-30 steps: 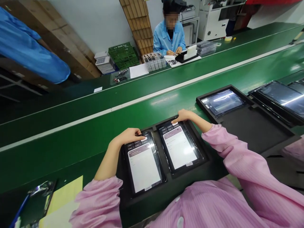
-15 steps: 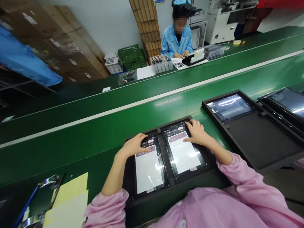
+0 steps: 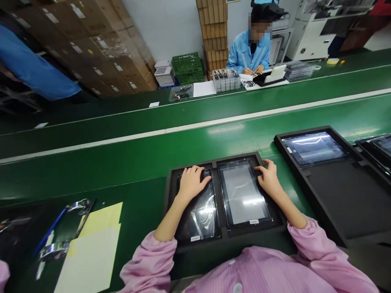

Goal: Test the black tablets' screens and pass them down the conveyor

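A black foam tray point(image 3: 224, 234) lies before me with two tablets side by side in it. Over the top of the left tablet point(image 3: 201, 211), dark-screened under a glossy film, my left hand point(image 3: 192, 184) rests with its thumb spread from the fingers. The right tablet point(image 3: 244, 195) shows a plain grey screen and a small white label at its lower edge. Beside its upper right edge is my right hand point(image 3: 269, 178), thumb and forefinger apart, at the tray's side wall. Neither hand encloses anything visible; the left fingertips are partly hidden.
To the right, another black foam tray point(image 3: 345, 199) holds one tablet point(image 3: 314, 148); more tablets lie beyond. Yellow and white papers point(image 3: 91, 252), tape rolls and a blue pen point(image 3: 50, 230) are at left. A co-worker in blue point(image 3: 250, 53) sits across the green bench point(image 3: 137, 150).
Both tablet screens went from a lit white page to dark or grey. My right hand moved off the right tablet's screen to its edge. The camera view shifted.
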`<action>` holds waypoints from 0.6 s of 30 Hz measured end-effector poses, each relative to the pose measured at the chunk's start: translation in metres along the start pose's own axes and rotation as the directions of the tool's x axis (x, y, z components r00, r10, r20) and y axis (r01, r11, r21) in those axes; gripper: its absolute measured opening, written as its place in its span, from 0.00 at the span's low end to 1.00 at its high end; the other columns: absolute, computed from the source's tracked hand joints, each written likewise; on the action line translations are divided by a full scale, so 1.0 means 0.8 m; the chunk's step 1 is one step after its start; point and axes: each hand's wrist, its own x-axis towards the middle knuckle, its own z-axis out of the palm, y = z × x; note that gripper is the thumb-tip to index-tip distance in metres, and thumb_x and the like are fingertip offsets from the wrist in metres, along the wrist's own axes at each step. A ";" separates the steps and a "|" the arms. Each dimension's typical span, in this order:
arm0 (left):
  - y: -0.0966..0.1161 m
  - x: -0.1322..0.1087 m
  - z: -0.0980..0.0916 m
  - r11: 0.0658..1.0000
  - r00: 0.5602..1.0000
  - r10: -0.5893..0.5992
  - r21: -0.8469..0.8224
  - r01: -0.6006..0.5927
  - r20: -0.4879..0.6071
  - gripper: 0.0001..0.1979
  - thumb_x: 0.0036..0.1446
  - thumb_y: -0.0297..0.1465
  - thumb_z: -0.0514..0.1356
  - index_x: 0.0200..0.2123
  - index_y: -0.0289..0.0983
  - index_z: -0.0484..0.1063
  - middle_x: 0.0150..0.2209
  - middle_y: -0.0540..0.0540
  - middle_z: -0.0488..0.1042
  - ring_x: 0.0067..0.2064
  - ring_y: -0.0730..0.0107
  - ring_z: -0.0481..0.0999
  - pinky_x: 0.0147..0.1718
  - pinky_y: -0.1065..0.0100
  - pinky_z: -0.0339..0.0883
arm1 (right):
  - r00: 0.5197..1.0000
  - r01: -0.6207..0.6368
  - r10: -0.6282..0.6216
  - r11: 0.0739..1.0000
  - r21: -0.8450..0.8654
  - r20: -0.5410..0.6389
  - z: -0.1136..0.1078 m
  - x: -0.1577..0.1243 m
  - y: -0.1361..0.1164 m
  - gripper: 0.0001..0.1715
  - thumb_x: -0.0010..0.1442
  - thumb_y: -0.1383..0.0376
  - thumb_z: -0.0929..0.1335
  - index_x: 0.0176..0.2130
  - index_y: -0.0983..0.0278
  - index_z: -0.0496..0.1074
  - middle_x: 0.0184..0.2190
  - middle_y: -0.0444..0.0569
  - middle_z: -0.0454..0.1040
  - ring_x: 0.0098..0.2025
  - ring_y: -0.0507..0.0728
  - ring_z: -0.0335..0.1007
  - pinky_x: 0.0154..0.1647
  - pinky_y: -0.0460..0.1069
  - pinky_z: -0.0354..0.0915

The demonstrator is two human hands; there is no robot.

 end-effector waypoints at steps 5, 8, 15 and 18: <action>0.035 -0.010 0.012 0.993 0.997 -0.073 0.094 0.075 -0.031 0.28 0.53 0.44 0.62 0.53 0.34 0.69 0.52 0.32 0.71 0.54 0.39 0.70 0.62 0.32 0.46 | 1.000 -0.012 0.012 1.000 -0.012 -0.025 -0.003 -0.002 0.002 0.17 0.50 0.74 0.64 0.34 0.63 0.79 0.52 0.59 0.63 0.53 0.69 0.62 0.57 0.70 0.62; 0.044 -0.004 0.011 0.989 0.993 -0.116 0.085 0.117 -0.024 0.26 0.49 0.42 0.62 0.49 0.32 0.69 0.49 0.32 0.71 0.53 0.38 0.69 0.63 0.32 0.43 | 1.000 -0.009 0.009 1.000 0.002 -0.018 -0.005 0.000 0.004 0.17 0.50 0.74 0.63 0.33 0.63 0.79 0.52 0.59 0.63 0.52 0.69 0.64 0.57 0.69 0.63; 0.043 0.004 0.015 0.991 0.995 -0.094 0.091 0.095 -0.020 0.23 0.47 0.40 0.62 0.46 0.35 0.67 0.48 0.34 0.71 0.53 0.40 0.68 0.64 0.33 0.43 | 1.000 -0.018 0.018 0.999 0.028 -0.001 -0.005 0.001 0.007 0.18 0.50 0.74 0.63 0.35 0.63 0.78 0.52 0.59 0.62 0.54 0.69 0.64 0.59 0.68 0.63; 0.038 0.003 0.016 0.993 0.995 -0.100 0.068 0.101 -0.022 0.23 0.50 0.41 0.61 0.47 0.35 0.67 0.48 0.33 0.70 0.54 0.38 0.67 0.63 0.31 0.41 | 1.000 -0.007 0.008 1.000 0.009 -0.006 -0.004 0.002 0.006 0.21 0.49 0.75 0.63 0.39 0.64 0.78 0.52 0.59 0.62 0.53 0.69 0.64 0.59 0.68 0.63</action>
